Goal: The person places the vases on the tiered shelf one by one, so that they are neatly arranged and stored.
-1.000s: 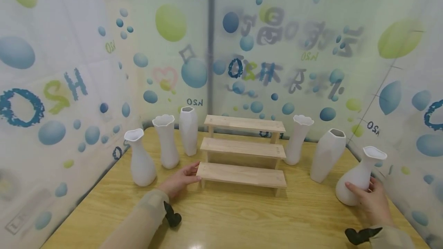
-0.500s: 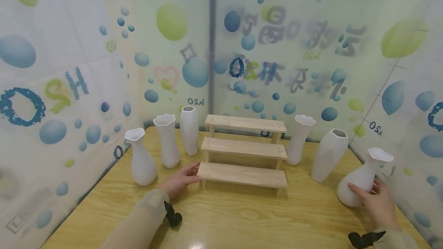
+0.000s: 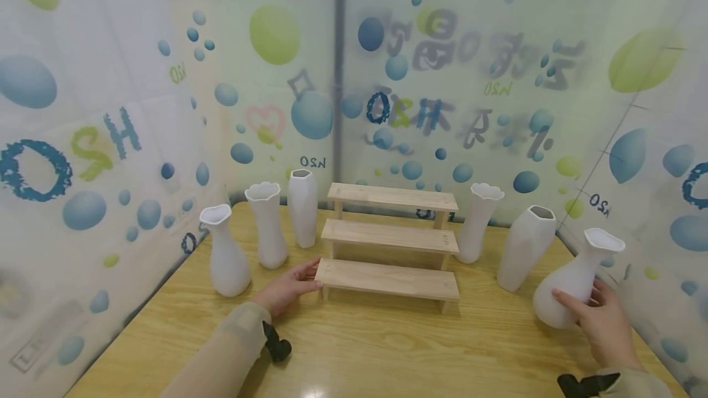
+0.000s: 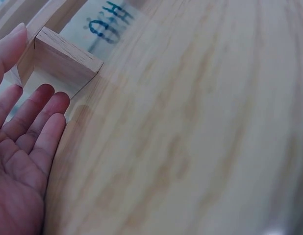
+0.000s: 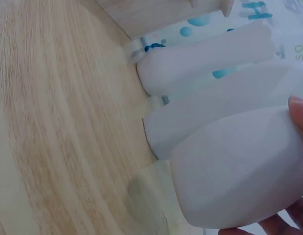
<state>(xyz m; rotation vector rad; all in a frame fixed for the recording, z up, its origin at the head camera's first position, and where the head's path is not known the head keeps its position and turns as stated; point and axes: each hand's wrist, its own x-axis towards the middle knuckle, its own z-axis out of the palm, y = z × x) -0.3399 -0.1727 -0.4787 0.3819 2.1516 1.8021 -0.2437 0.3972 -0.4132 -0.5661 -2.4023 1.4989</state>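
Note:
My right hand (image 3: 605, 324) grips a white vase (image 3: 566, 290) with a round belly and flared, wavy mouth. The vase leans to the right; the right wrist view shows its base (image 5: 190, 191) raised beside its shadow on the table. Thumb and fingers wrap its body. At the left end of a three-step wooden stand (image 3: 387, 278), my left hand (image 3: 284, 290) holds the lowest board between thumb and forefinger. The left wrist view shows the other fingers (image 4: 38, 117) of that hand loosely bent below the board end.
Left of the stand stand a pear-shaped vase (image 3: 229, 263), a ruffled vase (image 3: 268, 229) and a faceted vase (image 3: 302, 214). To its right are another ruffled vase (image 3: 475, 226) and a faceted vase (image 3: 522, 250), close to the held one. Printed curtains (image 3: 459, 109) surround the table (image 3: 387, 349).
The vase in my right hand tips further right, then comes back left and slightly up. My left hand stays at the stand.

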